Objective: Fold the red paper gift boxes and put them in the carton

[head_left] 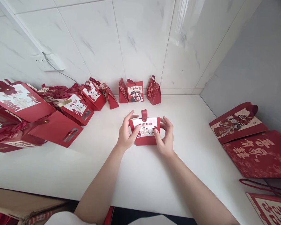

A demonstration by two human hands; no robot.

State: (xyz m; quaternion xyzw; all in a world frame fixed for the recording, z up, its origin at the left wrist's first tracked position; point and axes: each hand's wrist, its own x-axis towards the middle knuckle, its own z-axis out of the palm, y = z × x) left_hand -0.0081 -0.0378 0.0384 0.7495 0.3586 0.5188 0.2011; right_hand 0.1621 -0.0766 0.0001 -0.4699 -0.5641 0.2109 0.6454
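Note:
A small red gift box (146, 140) stands on the white table in front of me. Its front carries a white printed label with red characters and a cartoon couple, and a red ribbon loop (144, 115) rises from its top. My left hand (128, 130) grips the box's left side, thumb pressed on the front and fingers behind. On the opposite side my right hand (165, 134) holds it in the same way, its thumb near the label's lower right edge. The fingertips behind the box are partly hidden.
Several red boxes (42, 103) are heaped at the left. A row of small red boxes (135, 93) lines the tiled wall. Larger red bags (259, 153) lie along the right edge. A cardboard box (25, 200) sits below the table's front left edge.

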